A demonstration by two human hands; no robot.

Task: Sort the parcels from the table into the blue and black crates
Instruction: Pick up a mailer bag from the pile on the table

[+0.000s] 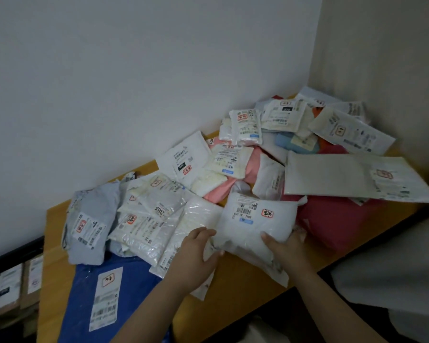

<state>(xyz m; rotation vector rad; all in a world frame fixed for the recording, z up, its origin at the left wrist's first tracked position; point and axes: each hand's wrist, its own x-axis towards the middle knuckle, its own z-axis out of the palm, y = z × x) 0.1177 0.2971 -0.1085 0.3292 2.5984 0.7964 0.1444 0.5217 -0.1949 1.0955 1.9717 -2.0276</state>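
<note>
Parcel in hand: white padded parcel, label side up, barcode and red stamp facing the camera; likely held this way so the label can be read before choosing a crate.
Where it sits: near edge of the wooden worktop, front of the heap, its lower edge apparently lifted just off the wood.
Left hand: grip curled round the parcel's left end, thumb on top, fingers tucked under.
Right hand: grip pinching the right end, thumb over the top face, fingertips partly hidden behind the wrap.
Why two hands: soft, slack wrapper; a hold at both ends keeps it flat and the label legible, I judge.
Pile: many more parcels spread back to the wall corner, overlapping; a blue mailer lies at the near left, a red one just beside the held parcel, a long white envelope on top of the red.
Crates: black crate edge at far left, below worktop level, boxes inside; blue crate not in view.
Progress: early, most of the heap unsorted.
</note>
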